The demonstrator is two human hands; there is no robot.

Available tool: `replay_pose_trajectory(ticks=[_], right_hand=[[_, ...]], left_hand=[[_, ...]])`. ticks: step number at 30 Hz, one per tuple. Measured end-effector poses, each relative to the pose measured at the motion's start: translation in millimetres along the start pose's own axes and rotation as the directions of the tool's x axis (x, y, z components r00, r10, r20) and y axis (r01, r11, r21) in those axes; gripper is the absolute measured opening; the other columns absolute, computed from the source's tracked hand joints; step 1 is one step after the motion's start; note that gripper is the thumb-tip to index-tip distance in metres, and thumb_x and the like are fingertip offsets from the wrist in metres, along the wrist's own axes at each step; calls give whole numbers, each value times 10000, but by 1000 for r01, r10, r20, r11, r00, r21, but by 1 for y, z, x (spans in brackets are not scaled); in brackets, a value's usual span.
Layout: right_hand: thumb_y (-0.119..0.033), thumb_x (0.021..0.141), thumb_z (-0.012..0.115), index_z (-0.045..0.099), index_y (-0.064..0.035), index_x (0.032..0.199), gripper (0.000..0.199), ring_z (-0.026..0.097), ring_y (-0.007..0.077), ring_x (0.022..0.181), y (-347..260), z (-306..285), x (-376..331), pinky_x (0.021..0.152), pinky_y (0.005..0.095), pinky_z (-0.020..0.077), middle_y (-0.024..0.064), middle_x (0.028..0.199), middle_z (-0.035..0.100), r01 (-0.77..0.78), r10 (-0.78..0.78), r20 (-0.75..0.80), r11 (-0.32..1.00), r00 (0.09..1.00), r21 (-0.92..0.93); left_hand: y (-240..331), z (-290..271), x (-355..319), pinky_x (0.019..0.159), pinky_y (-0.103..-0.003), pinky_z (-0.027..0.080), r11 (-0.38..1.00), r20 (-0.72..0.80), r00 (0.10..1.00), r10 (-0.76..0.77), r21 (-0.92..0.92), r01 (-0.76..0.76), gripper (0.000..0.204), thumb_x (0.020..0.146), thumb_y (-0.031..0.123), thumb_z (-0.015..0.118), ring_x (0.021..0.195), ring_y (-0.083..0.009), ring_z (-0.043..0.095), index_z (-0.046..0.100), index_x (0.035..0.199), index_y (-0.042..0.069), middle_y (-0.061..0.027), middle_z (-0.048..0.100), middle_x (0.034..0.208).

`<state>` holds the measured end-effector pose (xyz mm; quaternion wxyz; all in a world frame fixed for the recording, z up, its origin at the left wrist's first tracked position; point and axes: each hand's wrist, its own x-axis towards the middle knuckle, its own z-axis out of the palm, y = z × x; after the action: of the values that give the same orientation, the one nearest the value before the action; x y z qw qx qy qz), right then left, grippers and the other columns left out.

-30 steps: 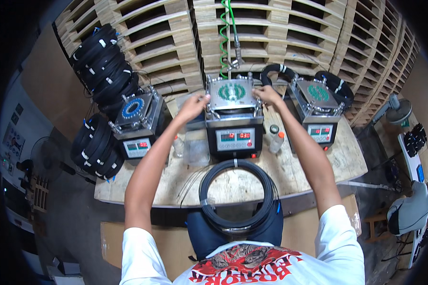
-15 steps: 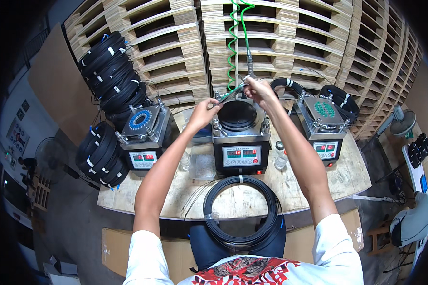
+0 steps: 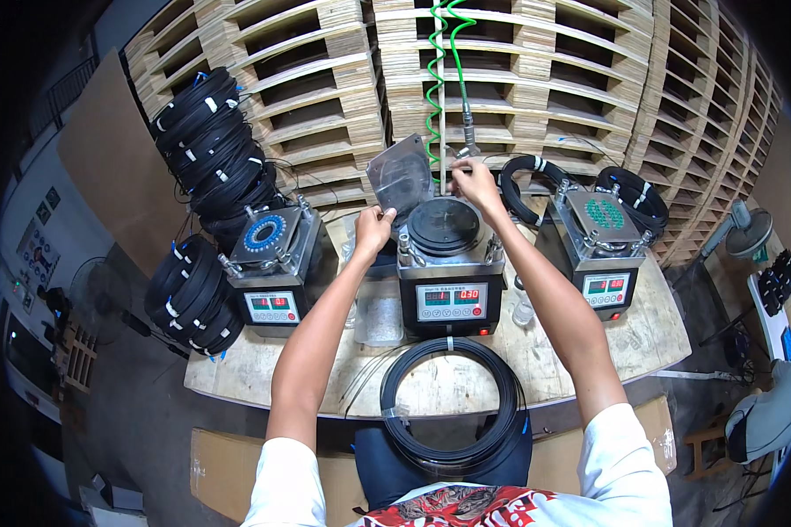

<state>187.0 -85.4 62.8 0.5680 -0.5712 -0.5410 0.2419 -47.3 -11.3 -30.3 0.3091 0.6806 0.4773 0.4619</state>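
My left hand (image 3: 373, 230) grips the lower corner of a square, greyish, shiny plate (image 3: 399, 176), which is tilted up on edge behind the middle machine's left side. My right hand (image 3: 476, 184) is beyond the back right of that machine, its fingers curled together; what they hold, if anything, I cannot make out. Just above it, an air gun (image 3: 468, 132) hangs from a green coiled hose (image 3: 454, 39). Between and below my hands is the middle polishing machine (image 3: 451, 303), its round black pad (image 3: 446, 226) uncovered.
Similar machines stand left (image 3: 272, 299) and right (image 3: 608, 285), each topped by a plate of blue or green connectors. A black cable coil (image 3: 391, 378) overhangs the table's front edge. More coils (image 3: 211, 145) are stacked left; a clear tray (image 3: 379, 321) and small bottle (image 3: 523, 314) flank the middle machine.
The plate, earlier nearly edge-on between both hands above the pad, has swung upright to the left in my left hand. My right hand has come away from it. The middle machine's display digits differ.
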Motion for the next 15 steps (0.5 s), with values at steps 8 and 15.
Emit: replay_pose_trajectory(ticks=[8, 15], right_hand=[[-89, 900, 576, 726, 25, 971, 202, 691, 120, 659, 57, -47, -5, 560, 275, 514, 80, 754, 719, -22, 20, -31, 998, 999, -65], [-146, 883, 630, 746, -54, 1045, 219, 625, 91, 678, 81, -72, 80, 563, 250, 479, 49, 845, 717, -37, 29, -128, 997, 991, -62]], left_hand=[[84, 29, -36, 920, -436, 450, 965, -334, 929, -161, -249, 77, 387, 879, 133, 671, 999, -369, 597, 410, 1125, -11, -225, 570, 1065], [70, 40, -39, 851, -452, 454, 978, -585, 811, -2, -171, -120, 160, 865, -42, 567, 923, -359, 598, 491, 1001, -8, -177, 603, 948]])
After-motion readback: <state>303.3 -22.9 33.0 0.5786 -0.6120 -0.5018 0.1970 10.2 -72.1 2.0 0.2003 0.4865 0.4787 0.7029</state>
